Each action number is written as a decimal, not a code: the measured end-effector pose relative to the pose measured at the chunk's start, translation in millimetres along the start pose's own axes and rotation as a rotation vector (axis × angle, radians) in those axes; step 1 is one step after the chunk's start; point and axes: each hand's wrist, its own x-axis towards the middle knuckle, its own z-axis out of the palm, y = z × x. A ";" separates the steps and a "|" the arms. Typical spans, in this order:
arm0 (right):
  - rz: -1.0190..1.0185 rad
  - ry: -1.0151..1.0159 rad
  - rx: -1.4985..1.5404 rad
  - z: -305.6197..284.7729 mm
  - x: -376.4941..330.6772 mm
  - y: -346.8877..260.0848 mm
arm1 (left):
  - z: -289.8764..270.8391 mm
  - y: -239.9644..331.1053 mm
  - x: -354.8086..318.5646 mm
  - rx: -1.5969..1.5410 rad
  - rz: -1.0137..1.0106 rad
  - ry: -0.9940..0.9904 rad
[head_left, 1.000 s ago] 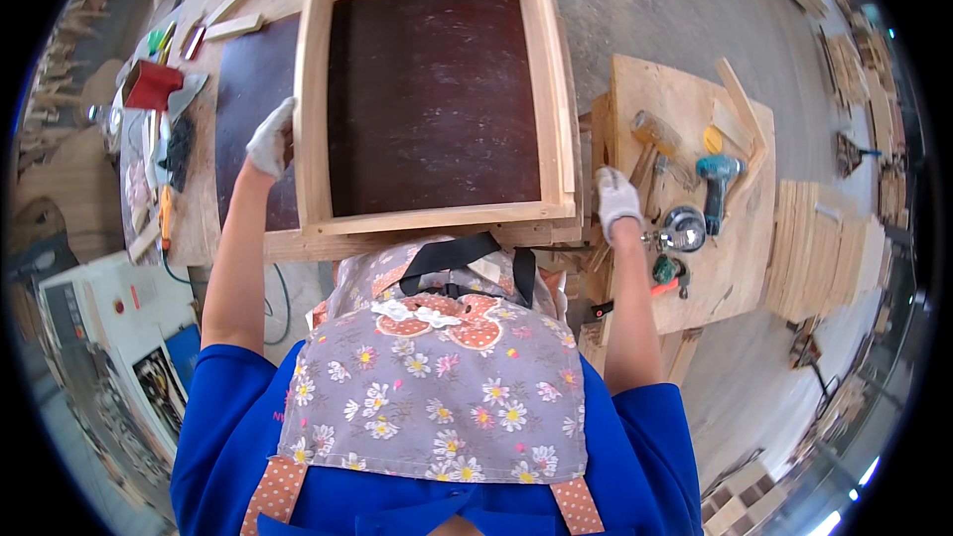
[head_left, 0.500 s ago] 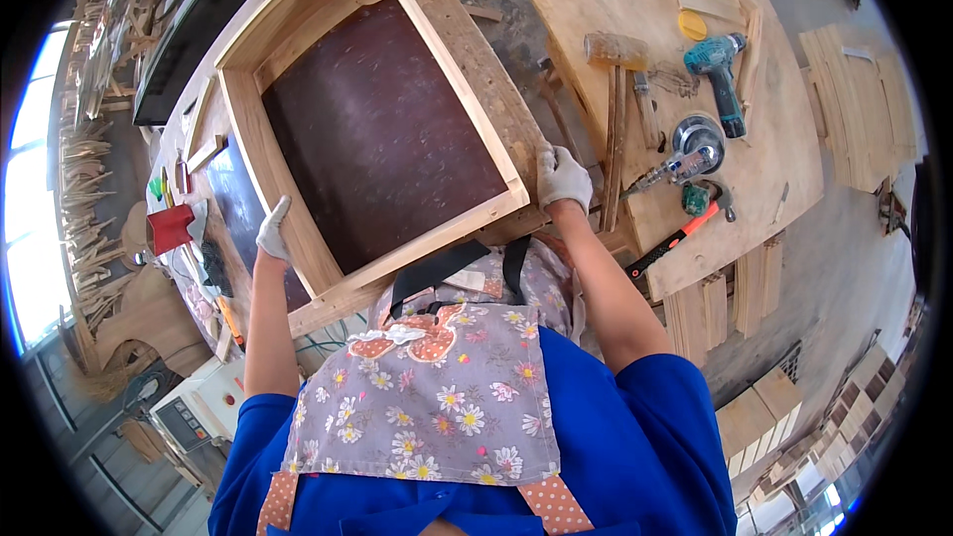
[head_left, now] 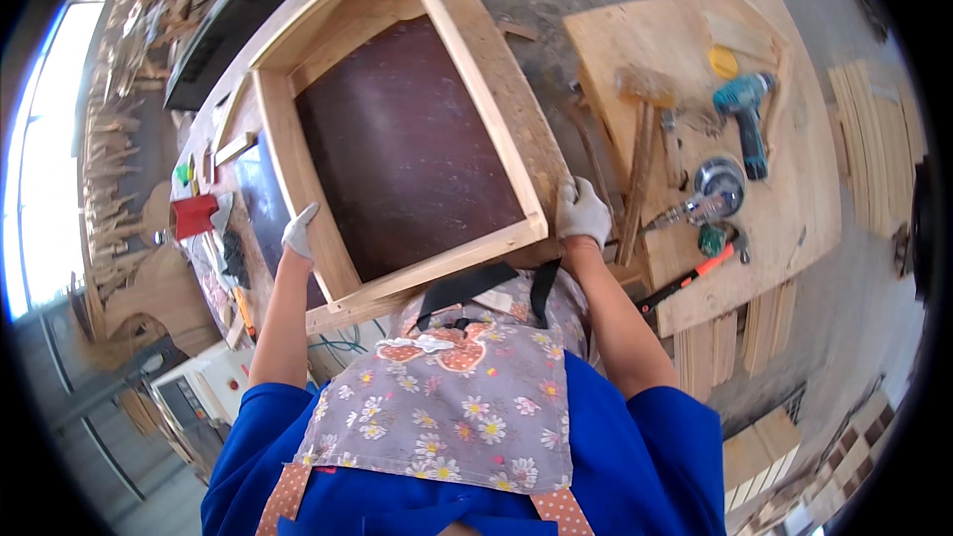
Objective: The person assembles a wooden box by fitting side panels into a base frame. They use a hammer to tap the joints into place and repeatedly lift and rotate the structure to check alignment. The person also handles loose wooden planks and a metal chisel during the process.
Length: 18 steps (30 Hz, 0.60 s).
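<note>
A pale wooden frame [head_left: 289,154] with a curved far end lies on the workbench in front of me. A dark reddish-brown surface [head_left: 412,149] shows inside its rails. My left hand [head_left: 300,231], in a white glove, holds the frame's left rail near its lower end; the fingers on the outer side are partly hidden. Beyond the frame's near right corner, my right hand [head_left: 583,213], also gloved, curls its fingers round the edge of the wooden workbench [head_left: 501,69].
On a plywood table [head_left: 735,268] at the right lie a mallet [head_left: 642,129], a teal cordless drill [head_left: 745,119], a round sander [head_left: 717,191] and a hammer [head_left: 695,273]. A red cloth-like piece [head_left: 194,216] sits at the left, and stacked boards [head_left: 874,149] stand far right.
The whole scene has shifted slightly right and down in the picture. Both hands keep their places at the frame and the bench edge.
</note>
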 end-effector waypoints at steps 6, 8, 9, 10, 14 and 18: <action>-0.037 0.026 -0.049 2.0 4.3 -3.2 | -3.5 -2.1 6.6 0.095 0.105 0.013; -0.053 0.028 -0.027 4.8 10.7 4.6 | -1.9 -4.9 14.1 0.222 0.152 0.085; -0.061 0.031 -0.016 6.8 13.1 8.4 | 3.4 -0.4 10.8 0.272 0.127 0.101; 0.006 -0.056 0.012 0.0 14.1 1.3 | -0.6 -2.5 12.1 0.266 0.080 0.110; -0.185 -0.065 0.214 -38.8 10.9 -68.5 | 7.9 0.3 5.8 0.241 0.001 0.121; -0.384 -0.233 0.033 -55.9 -5.3 -135.2 | -2.7 -9.6 20.1 0.391 0.129 0.139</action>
